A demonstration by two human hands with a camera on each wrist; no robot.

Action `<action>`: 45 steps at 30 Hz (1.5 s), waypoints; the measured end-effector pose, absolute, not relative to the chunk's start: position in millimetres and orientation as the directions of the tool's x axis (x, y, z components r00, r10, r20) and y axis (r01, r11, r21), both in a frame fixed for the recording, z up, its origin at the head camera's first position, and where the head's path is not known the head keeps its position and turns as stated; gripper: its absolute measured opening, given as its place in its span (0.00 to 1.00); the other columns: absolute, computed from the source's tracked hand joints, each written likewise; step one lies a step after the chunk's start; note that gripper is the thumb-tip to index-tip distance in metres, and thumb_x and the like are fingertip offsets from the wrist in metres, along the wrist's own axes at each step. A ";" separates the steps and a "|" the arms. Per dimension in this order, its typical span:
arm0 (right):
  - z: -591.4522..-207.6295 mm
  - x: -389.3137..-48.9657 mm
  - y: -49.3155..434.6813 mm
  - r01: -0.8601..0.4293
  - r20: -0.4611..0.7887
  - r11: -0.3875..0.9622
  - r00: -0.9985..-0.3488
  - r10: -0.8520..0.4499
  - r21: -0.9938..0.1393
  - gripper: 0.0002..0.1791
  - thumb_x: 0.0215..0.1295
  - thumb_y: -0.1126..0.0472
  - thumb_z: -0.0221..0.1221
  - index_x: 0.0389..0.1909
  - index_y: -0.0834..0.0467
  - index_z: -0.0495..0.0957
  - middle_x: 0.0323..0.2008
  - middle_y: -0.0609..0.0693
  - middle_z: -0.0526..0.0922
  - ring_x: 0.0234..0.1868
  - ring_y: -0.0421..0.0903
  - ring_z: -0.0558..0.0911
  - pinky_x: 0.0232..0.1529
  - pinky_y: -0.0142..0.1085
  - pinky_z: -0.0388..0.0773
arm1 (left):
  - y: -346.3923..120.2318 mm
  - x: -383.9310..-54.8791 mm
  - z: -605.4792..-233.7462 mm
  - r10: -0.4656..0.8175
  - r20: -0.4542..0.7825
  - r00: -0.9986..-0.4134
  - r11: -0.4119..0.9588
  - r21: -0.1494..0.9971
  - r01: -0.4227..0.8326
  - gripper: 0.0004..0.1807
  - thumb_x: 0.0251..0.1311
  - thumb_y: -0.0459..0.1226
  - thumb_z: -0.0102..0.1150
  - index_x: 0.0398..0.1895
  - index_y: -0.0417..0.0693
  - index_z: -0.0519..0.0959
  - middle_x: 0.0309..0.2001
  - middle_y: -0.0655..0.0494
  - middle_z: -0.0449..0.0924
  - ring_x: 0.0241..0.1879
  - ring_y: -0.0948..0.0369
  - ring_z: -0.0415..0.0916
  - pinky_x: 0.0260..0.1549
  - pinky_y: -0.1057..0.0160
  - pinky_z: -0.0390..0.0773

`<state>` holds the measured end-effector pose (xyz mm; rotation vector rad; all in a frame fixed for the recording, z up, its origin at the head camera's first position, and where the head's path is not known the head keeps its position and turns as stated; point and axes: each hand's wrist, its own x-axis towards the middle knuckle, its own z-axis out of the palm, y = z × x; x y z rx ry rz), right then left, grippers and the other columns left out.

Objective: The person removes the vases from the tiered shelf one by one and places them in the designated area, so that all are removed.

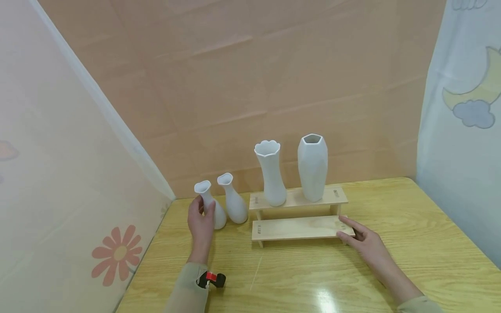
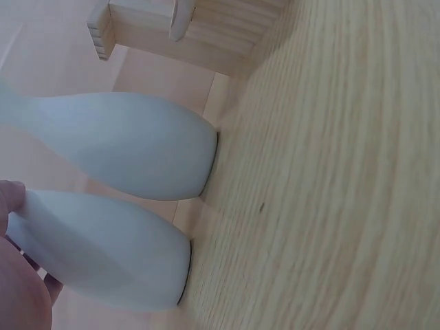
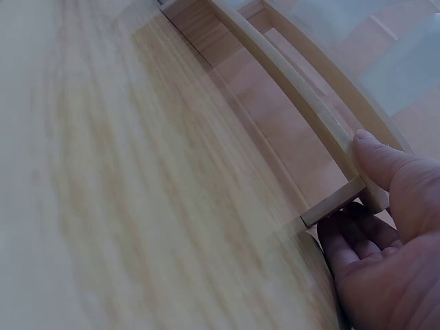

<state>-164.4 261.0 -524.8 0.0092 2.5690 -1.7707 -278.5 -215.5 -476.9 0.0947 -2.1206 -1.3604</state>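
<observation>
My left hand (image 1: 201, 221) grips a small white vase (image 1: 219, 216) round its narrow neck, thumb on one side and fingers on the other. In the left wrist view that vase (image 2: 110, 251) stands close over the table, its base low against the wood grain. A matching small vase (image 1: 236, 206) is upright just to its right. My right hand (image 1: 364, 241) holds the right end of the lower step of a two-tier wooden stand (image 1: 297, 228). In the right wrist view the thumb (image 3: 375, 155) lies on the board's edge, with the fingers curled beneath.
On the stand's upper step are a tall white vase with a scalloped rim (image 1: 270, 174) and a faceted white vase (image 1: 313, 169). The wooden table (image 1: 297, 269) meets a pinkish cloth backdrop (image 1: 235, 87) behind, with patterned cloth on both sides.
</observation>
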 end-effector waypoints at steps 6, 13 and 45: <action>-525.2 -163.6 261.3 0.019 -0.026 0.336 -0.999 -0.018 -0.942 0.41 0.81 0.41 0.63 0.88 0.48 0.62 0.87 0.59 0.54 0.76 0.61 0.71 0.63 0.34 0.77 | -215.6 -284.3 -478.6 -0.373 0.441 -0.816 0.446 0.857 0.259 0.24 0.75 0.32 0.70 0.69 0.33 0.78 0.63 0.34 0.80 0.66 0.40 0.77 0.69 0.40 0.77; -524.9 -163.7 261.8 0.018 -0.025 0.342 -1.000 -0.017 -0.940 0.42 0.81 0.41 0.64 0.88 0.49 0.63 0.87 0.59 0.54 0.80 0.65 0.66 0.62 0.30 0.76 | -216.1 -288.6 -479.4 -0.376 0.438 -0.817 0.437 0.861 0.261 0.25 0.76 0.33 0.69 0.71 0.33 0.77 0.64 0.34 0.80 0.66 0.40 0.77 0.70 0.41 0.77; -523.0 -163.8 260.5 0.023 -0.032 0.344 -0.999 -0.020 -0.939 0.43 0.81 0.39 0.64 0.88 0.50 0.61 0.87 0.60 0.53 0.81 0.70 0.63 0.75 0.66 0.65 | -222.0 -299.4 -489.0 -0.319 0.447 -0.835 0.497 0.830 0.254 0.29 0.81 0.37 0.63 0.78 0.33 0.69 0.67 0.34 0.74 0.68 0.38 0.73 0.69 0.35 0.74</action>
